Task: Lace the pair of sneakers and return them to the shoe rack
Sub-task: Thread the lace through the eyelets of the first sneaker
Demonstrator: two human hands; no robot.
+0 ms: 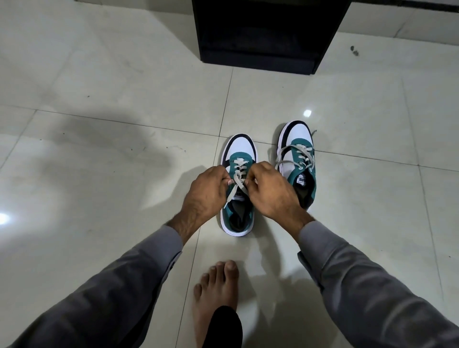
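Foot, bare, nearest the camera, toes pointing away, resting on the floor; a black trouser hem covers its heel end.

Sleeves, grey, one on each side, running in from the lower corners to the wrists.

Left hand — fingers curled closed, pinching a lace strand at the throat of the near sneaker.

Right hand — likewise curled closed, pinching the other strand just across from the left; the two sets of fingertips almost meet over the tongue.

Near sneaker: white toe, black trim, teal upper, white sole. Upright on the floor, toe pointing away. Pale lace crossed through the lower eyelets; one loose end trails down over the tongue towards the left wrist.

Far sneaker: same colours, just beside the near one to the right and set a little further off, partly behind the right hand. Lace threaded loosely, a slack loop hanging off its left side.

Floor, pale glossy tiles with thin joints, light glare and a soft shadow at left.

Rack: black, box-like, at the top edge, well apart from the pair.
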